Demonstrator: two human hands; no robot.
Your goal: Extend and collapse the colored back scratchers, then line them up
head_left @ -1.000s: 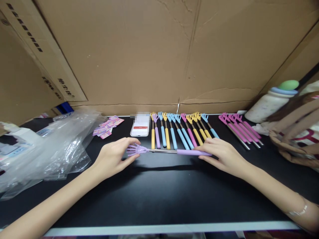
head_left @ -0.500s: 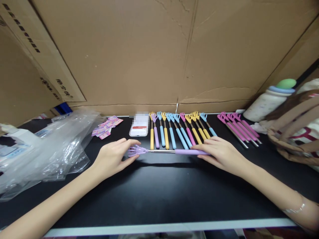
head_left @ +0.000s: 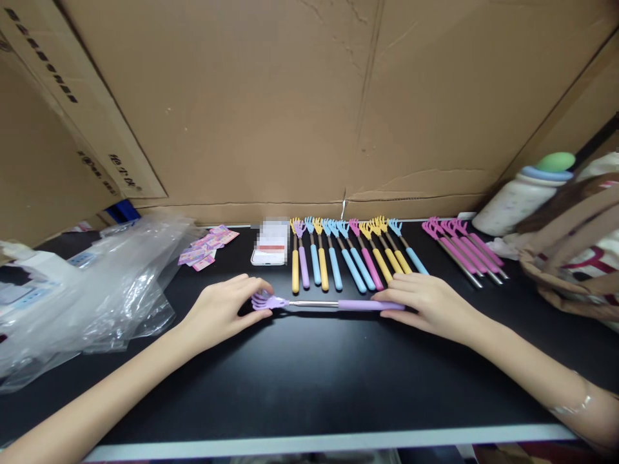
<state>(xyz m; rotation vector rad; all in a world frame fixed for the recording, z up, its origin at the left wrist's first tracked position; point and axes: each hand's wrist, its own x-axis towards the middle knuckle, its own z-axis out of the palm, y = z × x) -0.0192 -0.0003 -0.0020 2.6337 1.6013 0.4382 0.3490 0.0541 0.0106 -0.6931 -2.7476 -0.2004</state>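
Purple scratcher (head_left: pixel 314 303): stretched sideways between both hands, low over the black table (head_left: pixel 309 374), a length of metal rod bare; contact with the table cannot be told.
Left hand (head_left: pixel 220 309): thumb and fingertips grasp the clawed head.
Right hand (head_left: pixel 425 299): thumb and fingers grasp the end of the handle.
Progress: judging by the layout, one scratcher is in hand and not laid with the others; its rod appears drawn out.
Row (head_left: pixel 352 269): yellow, purple, blue and pink scratchers lie side by side, claws toward the cardboard (head_left: pixel 242 96); whether these are finished or waiting cannot be told.
Pink group (head_left: pixel 459 251): lies apart, right of the row, metal showing at the near ends.
Obstacles: the row's handles lie just beyond the held scratcher, nearest the right hand; plastic bags (head_left: pixel 126 283) crowd the left forearm's far side.
Surroundings: cards (head_left: pixel 207 243) and phone (head_left: pixel 269 258) left of the row; bottle (head_left: pixel 507 200) and cloth bag (head_left: pixel 546 283) at far right.
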